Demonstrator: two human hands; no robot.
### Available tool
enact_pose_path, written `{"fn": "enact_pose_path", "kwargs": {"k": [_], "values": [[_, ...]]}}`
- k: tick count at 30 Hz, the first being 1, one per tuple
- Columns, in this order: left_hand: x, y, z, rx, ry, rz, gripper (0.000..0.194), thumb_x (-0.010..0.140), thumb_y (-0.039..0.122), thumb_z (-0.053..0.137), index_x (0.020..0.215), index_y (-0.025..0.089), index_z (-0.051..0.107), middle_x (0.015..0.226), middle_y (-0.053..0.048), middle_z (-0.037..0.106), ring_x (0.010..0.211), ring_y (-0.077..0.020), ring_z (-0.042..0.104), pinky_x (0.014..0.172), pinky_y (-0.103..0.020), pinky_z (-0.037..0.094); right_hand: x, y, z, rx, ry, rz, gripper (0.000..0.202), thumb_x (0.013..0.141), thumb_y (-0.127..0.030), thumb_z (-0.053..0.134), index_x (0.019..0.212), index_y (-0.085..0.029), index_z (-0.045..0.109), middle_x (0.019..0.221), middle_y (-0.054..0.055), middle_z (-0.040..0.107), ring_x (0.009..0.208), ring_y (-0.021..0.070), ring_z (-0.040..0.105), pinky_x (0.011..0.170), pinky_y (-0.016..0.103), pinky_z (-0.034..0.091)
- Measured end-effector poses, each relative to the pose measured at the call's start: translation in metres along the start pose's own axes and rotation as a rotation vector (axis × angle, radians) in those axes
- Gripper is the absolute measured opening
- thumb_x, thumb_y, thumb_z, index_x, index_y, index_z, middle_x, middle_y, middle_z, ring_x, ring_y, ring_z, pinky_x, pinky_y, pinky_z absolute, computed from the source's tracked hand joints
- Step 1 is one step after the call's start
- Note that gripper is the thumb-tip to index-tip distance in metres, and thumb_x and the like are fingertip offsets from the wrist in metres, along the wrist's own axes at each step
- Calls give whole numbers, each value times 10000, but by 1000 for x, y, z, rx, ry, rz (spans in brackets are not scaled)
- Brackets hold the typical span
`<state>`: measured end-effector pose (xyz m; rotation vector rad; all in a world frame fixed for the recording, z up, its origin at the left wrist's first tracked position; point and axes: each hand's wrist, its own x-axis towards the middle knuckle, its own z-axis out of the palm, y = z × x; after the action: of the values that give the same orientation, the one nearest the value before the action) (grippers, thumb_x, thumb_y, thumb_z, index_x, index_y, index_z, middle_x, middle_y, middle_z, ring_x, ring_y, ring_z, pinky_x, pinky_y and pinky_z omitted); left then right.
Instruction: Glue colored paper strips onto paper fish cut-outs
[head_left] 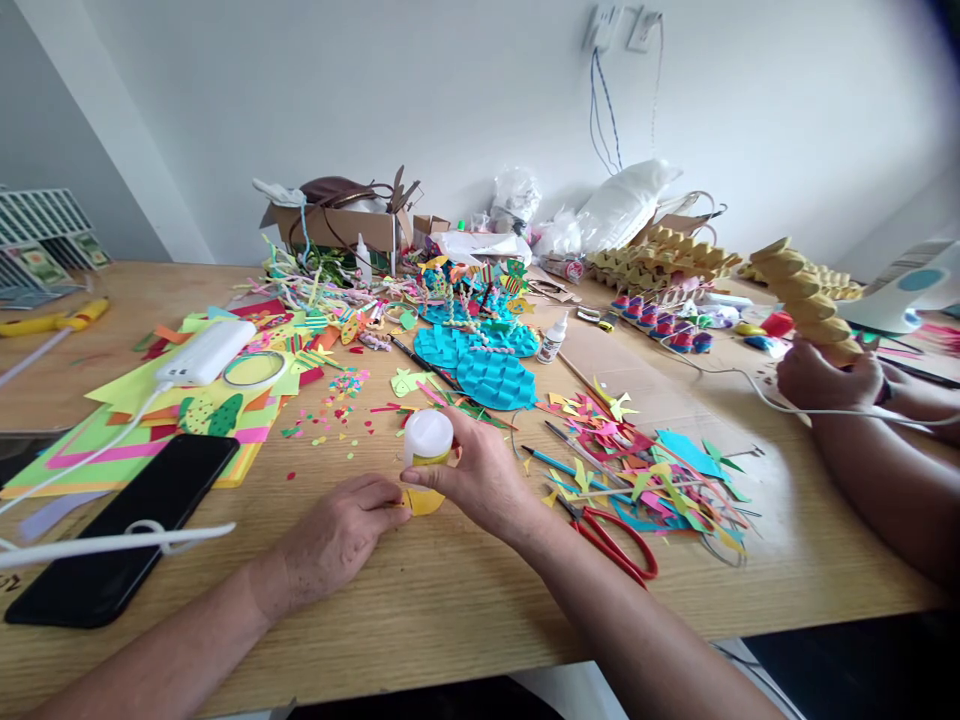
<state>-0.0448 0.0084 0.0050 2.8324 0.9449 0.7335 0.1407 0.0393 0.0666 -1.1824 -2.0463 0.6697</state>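
My right hand (487, 475) is wrapped round a small plastic container (428, 436), whitish at the top and yellowish lower down. The container is right over a small yellow paper piece (429, 502); I cannot tell whether the two touch. At the left edge of that paper, the fingertips of my left hand (341, 530) are pressed together on it. Red-handled scissors (619, 545) lie to the right of my right forearm. Just beyond the container sit blue leaf-like paper pieces (495, 380) and a white glue bottle (553, 338).
A black phone (124, 530), a white power bank (202, 352) and a tape roll (255, 369) lie left, by coloured paper. Paper scraps (637, 465) spread on the right. Another person's hands (829, 380) hold a yellow egg-carton strip (806, 290). A white cable (750, 385) crosses there.
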Motion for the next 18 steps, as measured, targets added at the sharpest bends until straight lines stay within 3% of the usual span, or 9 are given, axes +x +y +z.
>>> {"fn": "enact_pose_path", "kwargs": {"k": [9, 14, 18], "values": [[-1, -1, 2, -11, 9, 3, 288, 904, 122, 347, 956, 172, 626, 938, -62, 614, 907, -177, 568, 800, -326, 497, 1, -3, 2, -36, 1, 21, 282, 632, -342, 723, 778, -163, 561, 710, -4, 585, 634, 141, 508, 536, 224, 326], [0, -2, 2, -3, 23, 1, 262, 896, 124, 374, 947, 180, 625, 966, -58, 613, 917, -174, 565, 792, -310, 500, 2, -4, 5, 5, -5, -52, 280, 647, -319, 712, 843, -171, 577, 747, -5, 598, 674, 141, 524, 575, 220, 351], [1, 0, 0, 8, 22, 17, 285, 898, 121, 347, 955, 180, 620, 945, -59, 614, 914, -177, 568, 801, -326, 501, 1, -4, 2, -22, -13, -17, 294, 648, -332, 710, 863, -168, 592, 759, 3, 609, 675, 147, 531, 579, 228, 358]]}}
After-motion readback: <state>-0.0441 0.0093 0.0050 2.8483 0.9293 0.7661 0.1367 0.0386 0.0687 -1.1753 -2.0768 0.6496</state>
